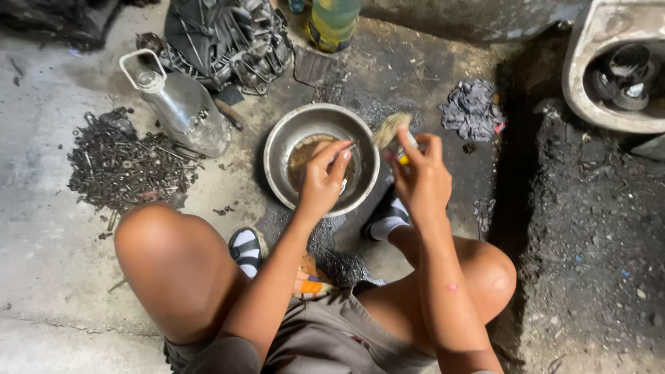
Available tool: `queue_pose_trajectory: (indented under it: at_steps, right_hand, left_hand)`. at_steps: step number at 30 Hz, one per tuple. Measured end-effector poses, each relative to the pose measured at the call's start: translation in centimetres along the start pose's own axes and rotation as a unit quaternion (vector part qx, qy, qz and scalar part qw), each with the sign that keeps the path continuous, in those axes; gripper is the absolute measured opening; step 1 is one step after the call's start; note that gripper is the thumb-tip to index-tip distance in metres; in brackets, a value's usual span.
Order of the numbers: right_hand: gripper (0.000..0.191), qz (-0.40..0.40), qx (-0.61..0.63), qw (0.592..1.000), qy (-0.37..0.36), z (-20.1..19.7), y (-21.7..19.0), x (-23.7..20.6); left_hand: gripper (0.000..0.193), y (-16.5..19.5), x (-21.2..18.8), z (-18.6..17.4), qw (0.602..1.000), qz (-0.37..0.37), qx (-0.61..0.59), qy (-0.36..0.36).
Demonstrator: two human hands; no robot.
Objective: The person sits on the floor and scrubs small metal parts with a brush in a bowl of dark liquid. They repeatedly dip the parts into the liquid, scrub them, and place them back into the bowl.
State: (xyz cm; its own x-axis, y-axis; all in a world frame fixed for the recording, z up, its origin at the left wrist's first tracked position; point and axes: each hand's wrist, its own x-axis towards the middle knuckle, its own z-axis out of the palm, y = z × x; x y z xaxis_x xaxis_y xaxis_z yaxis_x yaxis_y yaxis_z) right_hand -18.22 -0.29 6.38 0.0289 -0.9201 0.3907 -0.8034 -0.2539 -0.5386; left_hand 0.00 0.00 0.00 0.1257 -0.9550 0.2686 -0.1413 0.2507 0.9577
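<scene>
I squat over a round steel bowl (280, 142) on the oily concrete floor; brownish liquid lies in its bottom. My left hand (322, 181) hovers over the bowl and pinches a small thin metal part between thumb and fingers. My right hand (419, 176), just right of the bowl's rim, grips a paintbrush (390, 129) with pale worn bristles and a yellow band on its handle. The bristles point up and left, close to the part in my left hand.
A pile of dark bolts and screws (125, 166) lies at left beside a clear plastic jug (181, 105). An engine casing (225, 38) and a yellow-green bottle (332, 22) stand behind. A dark rag (473, 107) and a white basin (596, 76) are at right.
</scene>
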Motion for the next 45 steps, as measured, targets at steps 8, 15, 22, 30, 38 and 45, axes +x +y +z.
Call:
queue_pose_trajectory:
  at_steps: [8, 15, 22, 30, 38, 45]
  right_hand:
    - [0.046, 0.009, 0.012, 1.0, -0.015, 0.1, -0.6, -0.9]
    - [0.046, 0.015, 0.107, 0.993, -0.041, 0.0, -1.2, -1.0]
    - [0.047, 0.019, 0.062, 0.998, -0.026, -0.1, -1.1, 0.8]
    - [0.048, 0.036, 0.059, 0.997, -0.019, -1.0, -2.6, 0.7]
    - [0.048, 0.005, 0.035, 0.999, -0.038, -1.9, -3.3, 1.4]
    - [0.047, -0.034, 0.119, 0.99, -0.064, -2.0, -2.5, 1.1]
  left_hand:
    - [0.023, 0.7, 0.2, 0.8, 1.0, -0.003, 0.009, -0.016]
    - [0.027, -0.7, -0.9, 1.7, 0.991, -0.067, -0.114, 0.001]
    - [0.026, -1.6, -0.7, 1.5, 0.987, -0.079, -0.138, 0.012]
    - [0.023, 0.5, -0.9, 0.8, 0.988, -0.11, -0.11, -0.001]
    - [0.026, 0.3, -0.9, 1.7, 0.987, -0.063, -0.148, 0.027]
    - [0.028, 1.0, -0.8, 1.2, 0.98, -0.079, -0.181, 0.011]
